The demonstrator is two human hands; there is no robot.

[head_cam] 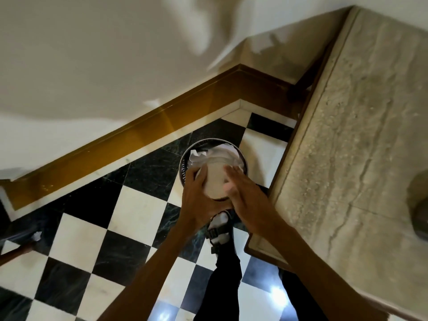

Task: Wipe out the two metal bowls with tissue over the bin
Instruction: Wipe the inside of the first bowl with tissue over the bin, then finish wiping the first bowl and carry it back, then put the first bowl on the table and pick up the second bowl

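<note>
Checkered floor (76,230) under the bin (184,173); stone table (361,140) alongside.

Left hand (199,200) cupped, right hand (243,195) pressing flat

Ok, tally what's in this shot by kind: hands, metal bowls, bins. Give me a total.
Hands: 2, the left hand gripping the bowl, the right hand pressed into it.
Metal bowls: 1 certain, held over the bin.
Bins: 1, the bin on the floor.
Total: 4. A round dark object, cut off at the edge of the stone counter, is too unclear to count.
</note>
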